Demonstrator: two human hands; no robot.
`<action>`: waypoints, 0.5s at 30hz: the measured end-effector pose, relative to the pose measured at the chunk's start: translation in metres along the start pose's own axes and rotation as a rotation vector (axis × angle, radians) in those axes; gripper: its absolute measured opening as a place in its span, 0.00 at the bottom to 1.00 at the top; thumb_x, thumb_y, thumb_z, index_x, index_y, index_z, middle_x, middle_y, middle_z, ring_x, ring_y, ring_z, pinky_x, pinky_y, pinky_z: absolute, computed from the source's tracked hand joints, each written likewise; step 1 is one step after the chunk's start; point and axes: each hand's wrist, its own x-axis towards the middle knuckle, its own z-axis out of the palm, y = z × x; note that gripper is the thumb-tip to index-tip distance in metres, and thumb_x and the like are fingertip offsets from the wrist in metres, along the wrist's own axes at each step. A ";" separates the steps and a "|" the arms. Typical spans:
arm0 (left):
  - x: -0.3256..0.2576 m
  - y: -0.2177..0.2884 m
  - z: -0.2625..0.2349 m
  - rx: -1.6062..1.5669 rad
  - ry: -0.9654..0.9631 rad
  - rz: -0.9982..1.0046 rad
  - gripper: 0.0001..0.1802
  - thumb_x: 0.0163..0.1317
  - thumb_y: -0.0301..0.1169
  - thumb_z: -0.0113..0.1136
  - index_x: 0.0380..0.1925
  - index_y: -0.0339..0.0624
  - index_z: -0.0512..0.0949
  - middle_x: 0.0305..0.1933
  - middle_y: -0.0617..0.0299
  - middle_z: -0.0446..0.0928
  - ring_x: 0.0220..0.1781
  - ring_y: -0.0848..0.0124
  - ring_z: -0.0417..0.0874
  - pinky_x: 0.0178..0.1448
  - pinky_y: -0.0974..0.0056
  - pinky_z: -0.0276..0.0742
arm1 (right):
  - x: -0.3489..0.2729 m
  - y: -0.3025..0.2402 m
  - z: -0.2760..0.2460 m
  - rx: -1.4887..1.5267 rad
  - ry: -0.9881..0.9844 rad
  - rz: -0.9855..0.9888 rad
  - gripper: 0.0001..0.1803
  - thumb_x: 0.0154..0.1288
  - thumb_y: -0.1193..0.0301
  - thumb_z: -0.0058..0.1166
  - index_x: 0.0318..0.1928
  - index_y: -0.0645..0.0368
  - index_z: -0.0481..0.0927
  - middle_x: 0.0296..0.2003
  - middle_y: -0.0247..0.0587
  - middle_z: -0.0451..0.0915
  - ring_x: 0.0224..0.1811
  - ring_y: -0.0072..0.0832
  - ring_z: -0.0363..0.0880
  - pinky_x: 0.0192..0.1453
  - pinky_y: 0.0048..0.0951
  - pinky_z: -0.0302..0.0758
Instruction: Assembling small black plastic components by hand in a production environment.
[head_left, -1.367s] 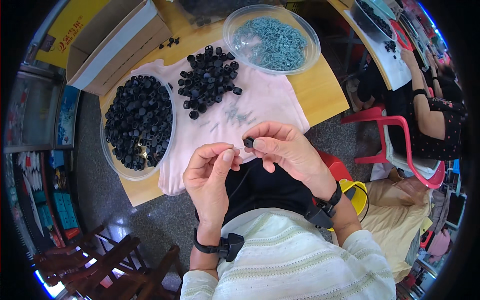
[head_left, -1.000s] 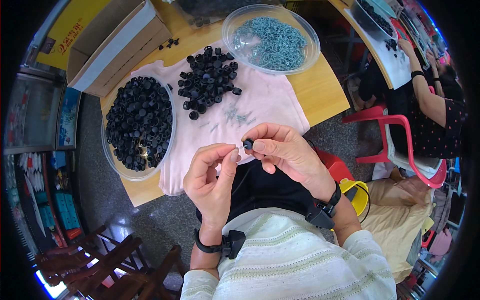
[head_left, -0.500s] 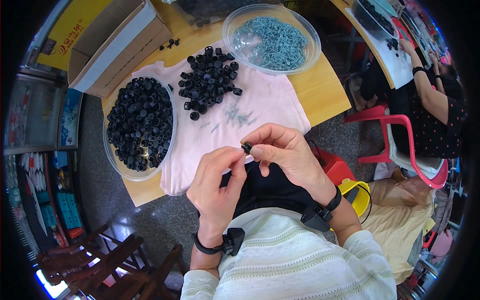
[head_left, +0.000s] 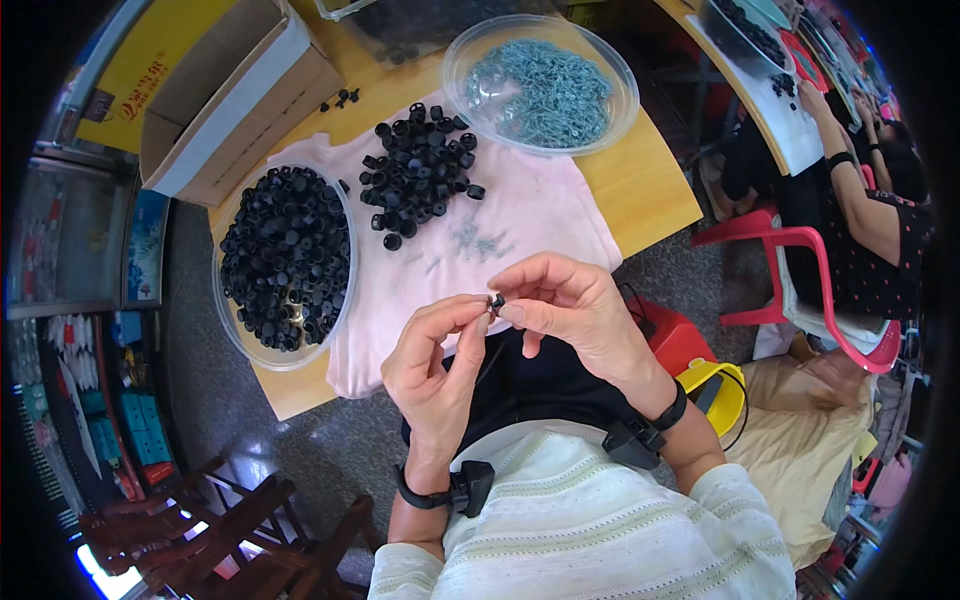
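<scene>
Both hands meet over the near edge of the pink cloth point(head_left: 540, 190). My right hand point(head_left: 575, 312) pinches a small black plastic part point(head_left: 498, 303) between thumb and fingers. From the left side, my left hand point(head_left: 440, 355) brings its closed thumb and fingertips against the same part; what sits between them is too small to make out. Just beyond the hands, several loose screws point(head_left: 478, 240) lie scattered on the cloth. A pile of black plastic caps point(head_left: 420, 175) is farther back, and a clear tub point(head_left: 352, 255) full of similar caps stands to the left.
A round clear tub point(head_left: 634, 100) of silvery screws stands at the back of the wooden table point(head_left: 650, 195). An open cardboard box point(head_left: 240, 110) is at the far left. To the right are a yellow bucket point(head_left: 728, 398), a red chair point(head_left: 825, 275) and another person's arm point(head_left: 860, 200).
My hands stay together at nearly the same spot. The black part has turned slightly between the fingertips, and my left fingers have shifted a little. The view has moved slightly.
</scene>
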 end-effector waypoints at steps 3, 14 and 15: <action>0.000 -0.004 -0.002 -0.013 -0.001 -0.018 0.08 0.59 0.14 0.59 0.39 0.31 0.79 0.44 0.54 0.80 0.43 0.73 0.81 0.49 0.71 0.76 | 0.001 0.000 0.000 0.001 0.056 0.011 0.11 0.65 0.77 0.57 0.47 0.66 0.79 0.39 0.38 0.82 0.38 0.18 0.81 0.31 0.18 0.79; 0.040 -0.013 -0.014 0.796 0.207 -0.072 0.19 0.65 0.26 0.57 0.57 0.39 0.72 0.19 0.64 0.72 0.22 0.78 0.72 0.29 0.70 0.67 | 0.013 0.005 -0.003 -0.099 0.096 0.007 0.10 0.61 0.76 0.61 0.43 0.65 0.80 0.33 0.31 0.78 0.31 0.13 0.76 0.31 0.17 0.77; 0.044 -0.014 -0.014 0.799 0.208 -0.074 0.19 0.65 0.26 0.57 0.57 0.39 0.72 0.19 0.64 0.72 0.22 0.78 0.72 0.29 0.70 0.67 | 0.014 0.005 -0.003 -0.097 0.095 0.009 0.10 0.61 0.76 0.61 0.43 0.65 0.80 0.33 0.31 0.78 0.31 0.13 0.76 0.31 0.17 0.77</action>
